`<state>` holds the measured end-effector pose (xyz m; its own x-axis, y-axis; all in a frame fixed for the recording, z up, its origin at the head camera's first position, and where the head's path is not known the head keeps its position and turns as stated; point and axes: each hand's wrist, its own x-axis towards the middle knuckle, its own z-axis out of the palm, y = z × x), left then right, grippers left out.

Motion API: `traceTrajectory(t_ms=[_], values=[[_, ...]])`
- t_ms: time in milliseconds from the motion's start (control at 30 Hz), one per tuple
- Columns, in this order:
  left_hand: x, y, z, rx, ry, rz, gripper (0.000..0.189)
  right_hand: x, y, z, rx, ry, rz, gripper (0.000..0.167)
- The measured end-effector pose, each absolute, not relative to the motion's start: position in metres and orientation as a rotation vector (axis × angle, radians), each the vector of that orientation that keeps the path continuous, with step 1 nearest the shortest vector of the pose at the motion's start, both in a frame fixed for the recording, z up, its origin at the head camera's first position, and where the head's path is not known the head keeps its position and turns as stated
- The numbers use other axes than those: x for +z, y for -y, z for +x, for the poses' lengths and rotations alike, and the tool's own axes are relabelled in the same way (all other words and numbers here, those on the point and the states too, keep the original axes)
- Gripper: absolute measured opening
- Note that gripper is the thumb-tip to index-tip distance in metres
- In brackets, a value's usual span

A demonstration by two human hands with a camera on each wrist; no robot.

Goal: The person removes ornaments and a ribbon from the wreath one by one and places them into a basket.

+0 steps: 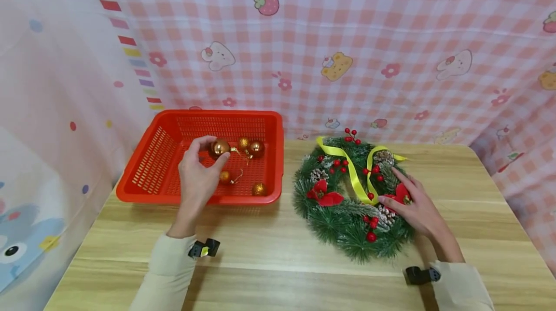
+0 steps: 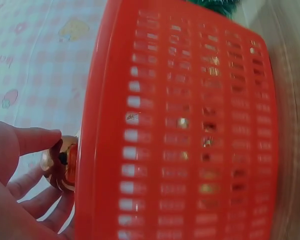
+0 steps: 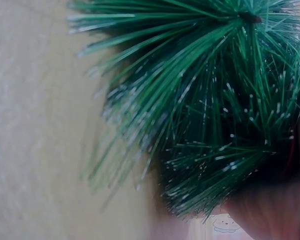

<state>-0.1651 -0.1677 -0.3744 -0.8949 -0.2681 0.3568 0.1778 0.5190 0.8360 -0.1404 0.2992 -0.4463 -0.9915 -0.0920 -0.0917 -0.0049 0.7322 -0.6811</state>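
Between thumb and fingers, my left hand (image 1: 198, 168) pinches a shiny copper-gold bauble (image 1: 221, 147) over the red plastic basket (image 1: 200, 199). In the left wrist view the same bauble (image 2: 62, 162) shows just beyond the basket's rim. Several smaller gold baubles, among them a glittery one (image 1: 258, 189), lie inside with their hanging loops. On the right, my right hand (image 1: 417, 204) rests on the right side of a green wreath (image 1: 343, 229), thumb and index finger spread over a red flower (image 1: 403, 193). Needles (image 3: 205, 100) fill much of the right wrist view.
A yellow ribbon (image 1: 357, 183) is looped through the wreath, which also carries pinecones (image 1: 319, 175), red berries (image 1: 371, 236) and another red flower (image 1: 323, 193). The wooden table (image 1: 278, 262) meets a pink checked cloth (image 1: 278, 50) behind.
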Motion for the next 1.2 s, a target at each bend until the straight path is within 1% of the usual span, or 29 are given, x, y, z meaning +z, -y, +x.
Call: traceTrajectory(t_ms=[267,467,800,1000,1100,1200], values=[[-0.379,0.186,-0.161,-1.339,2.345,0.150,0.042,-0.446,-0.299,-0.140,-1.110,-2.808,-0.069,0.089],[-0.383,0.189,-0.162,-1.327,2.383,0.138,0.043,-0.446,-0.300,-0.140,-1.119,-2.808,-0.066,0.089],[-0.385,0.187,-0.162,-1.315,2.426,0.107,0.045,-0.448,-0.300,-0.140,-1.115,-2.817,-0.080,0.089],[-0.384,0.186,-0.161,-1.335,2.507,0.103,0.053,-0.448,-0.300,-0.140,-1.123,-2.814,-0.088,0.089],[-0.382,0.180,-0.160,-1.354,2.539,0.076,0.055,-0.449,-0.300,-0.141,-1.126,-2.814,-0.088,0.089],[-0.379,0.165,-0.161,-1.393,2.516,0.012,0.052,-0.449,-0.300,-0.141,-1.123,-2.817,-0.091,0.089]])
